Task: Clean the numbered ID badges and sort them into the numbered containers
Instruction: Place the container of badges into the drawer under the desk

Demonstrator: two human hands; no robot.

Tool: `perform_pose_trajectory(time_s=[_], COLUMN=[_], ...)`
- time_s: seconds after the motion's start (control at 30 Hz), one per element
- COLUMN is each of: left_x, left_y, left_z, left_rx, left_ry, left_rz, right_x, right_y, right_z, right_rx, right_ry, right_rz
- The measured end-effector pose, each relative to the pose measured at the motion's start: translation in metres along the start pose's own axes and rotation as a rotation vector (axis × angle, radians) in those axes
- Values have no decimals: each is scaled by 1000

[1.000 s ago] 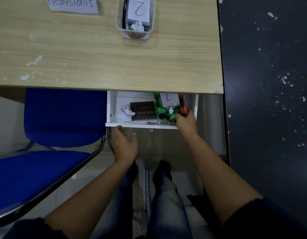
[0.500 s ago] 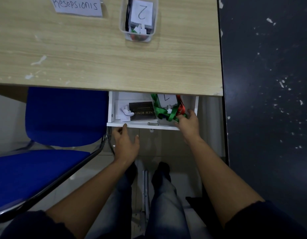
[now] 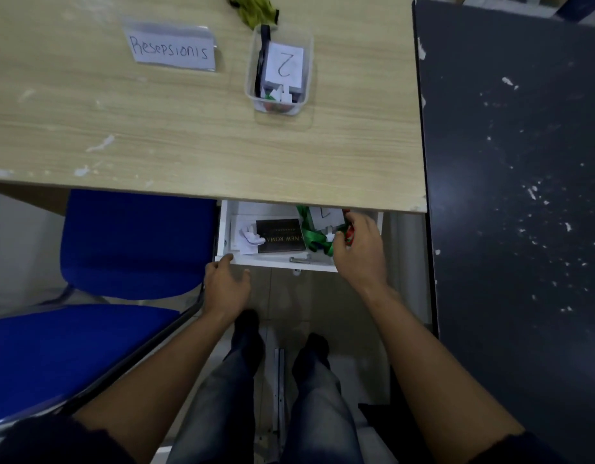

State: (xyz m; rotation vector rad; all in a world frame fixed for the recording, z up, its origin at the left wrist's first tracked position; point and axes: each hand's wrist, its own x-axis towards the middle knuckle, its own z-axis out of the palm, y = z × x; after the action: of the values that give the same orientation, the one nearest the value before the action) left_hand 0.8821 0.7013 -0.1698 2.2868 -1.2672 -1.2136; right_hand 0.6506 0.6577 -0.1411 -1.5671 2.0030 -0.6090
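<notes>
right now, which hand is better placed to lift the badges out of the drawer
Right, likely. The right hand is inside the drawer, fingers curled round the badges. The left hand only touches the drawer's front left corner, apart from them.

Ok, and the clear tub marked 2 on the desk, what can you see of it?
The tub is clear plastic, rectangular with rounded corners and open-topped. It stands upright on the wooden desk, right of the paper sign. Inside are a white card with a handwritten 2, a black strap along its left wall, white clips and something red and green at the bottom. A green cloth lies just behind it; contact is unclear.
</notes>
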Motion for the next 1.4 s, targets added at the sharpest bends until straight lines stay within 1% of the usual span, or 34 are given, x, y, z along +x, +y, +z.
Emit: perform_pose_trajectory(time_s=[0.23, 0.33, 0.53, 0.63, 0.77, 0.9, 1.03, 1.1, 1.2, 1.23, 1.33, 1.4], left_x=[13, 16, 22, 25, 28, 30, 31, 32, 31, 30, 27, 26], left_y=[-10, -13, -21, -25, -29, -32, -33, -33, -32, -32, -31, -30], left_z=[-15, -22, -32, -31, -28, -27, -28, -28, -28, -28, -28, -27], left_rx=[-45, -45, 11, 14, 27, 37, 77, 92, 102, 102, 109, 102], left_ry=[21, 12, -46, -80, -74, -75, -89, -90, -89, -87, -84, -88], left_rz=[-29, 41, 281, 336, 361, 360, 362, 364, 365, 367, 363, 345], right_x=[61, 92, 146, 167, 183, 194, 201, 202, 197, 195, 181, 165], right_y=[-61, -89, -124, -132, -140, -145, -151, -154, -156, -155, -146, -135], right_z=[12, 18, 36, 45, 55, 61, 63, 63, 57, 55, 47, 39], right_rx=[48, 109, 143, 180, 147, 212, 309, 413, 675, 725, 767, 719], right_ry=[51, 38, 25, 27, 22, 32, 78, 106, 152, 152, 136, 135], right_rz=[-63, -64, -35, 26, 26, 98, 197, 267, 398, 428, 476, 452])
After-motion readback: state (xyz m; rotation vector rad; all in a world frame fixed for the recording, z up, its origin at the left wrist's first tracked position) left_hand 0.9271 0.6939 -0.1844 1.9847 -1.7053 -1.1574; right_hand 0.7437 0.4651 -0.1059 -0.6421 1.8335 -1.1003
